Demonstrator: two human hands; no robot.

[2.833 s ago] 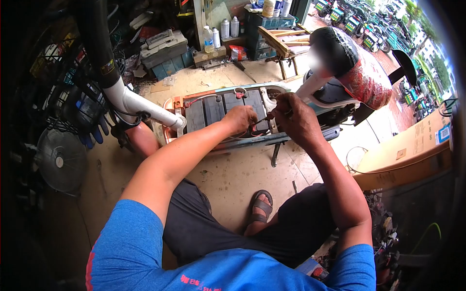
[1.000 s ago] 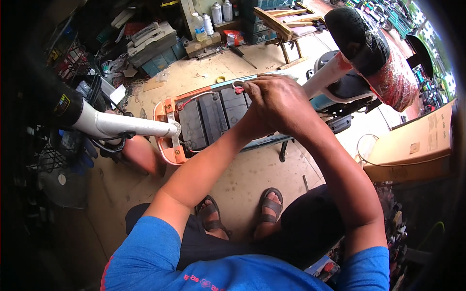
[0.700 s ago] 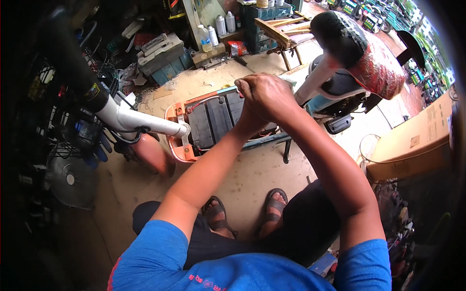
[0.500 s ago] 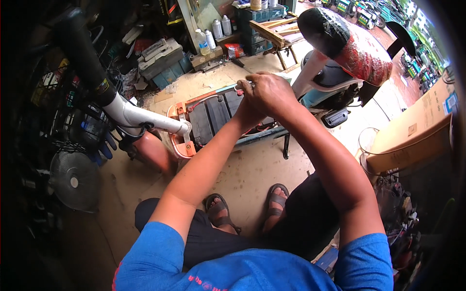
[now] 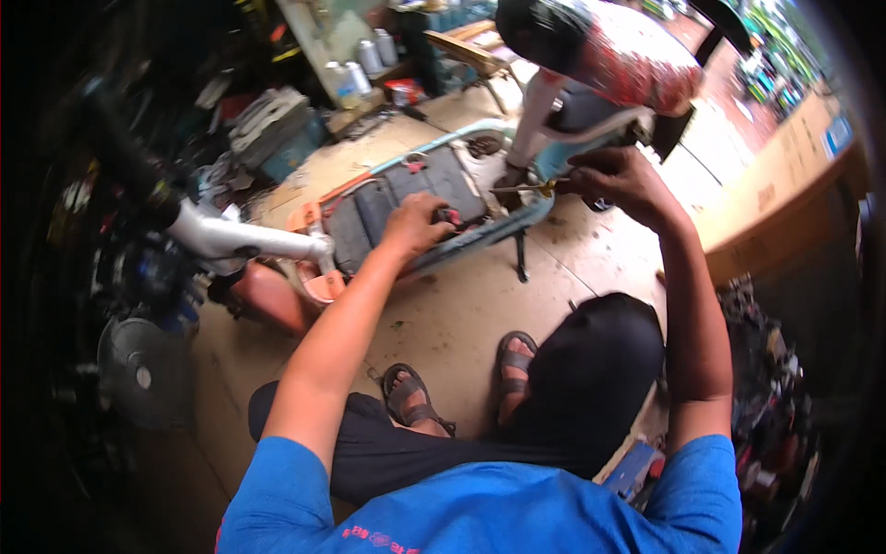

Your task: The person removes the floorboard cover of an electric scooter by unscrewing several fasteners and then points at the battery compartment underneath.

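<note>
Low on the electric scooter's frame, several dark battery blocks (image 5: 374, 208) sit in an open tray with a pale blue and orange rim. My left hand (image 5: 413, 226) rests at their near right side, fingers curled at a small red and black part (image 5: 449, 217), probably a wire end; blur hides what they grip. To the right, my right hand (image 5: 623, 185) is raised and closed round a screwdriver (image 5: 520, 189). Its thin shaft points left toward the tray's right end, and a bit of yellow shows at the handle.
The white steering column (image 5: 249, 234) slants in from the left. A plastic-wrapped seat (image 5: 614, 55) stands at the upper right, with a large cardboard box (image 5: 784, 194) beyond. A grey toolbox (image 5: 277, 138), spray cans (image 5: 369, 57) and a wooden stool (image 5: 466, 51) are behind. A kickstand (image 5: 522, 258) juts down nearby.
My hands were together over the batteries and are now apart. The left has come down to the battery edge; the right has moved right, the screwdriver now showing. The view has shifted.
</note>
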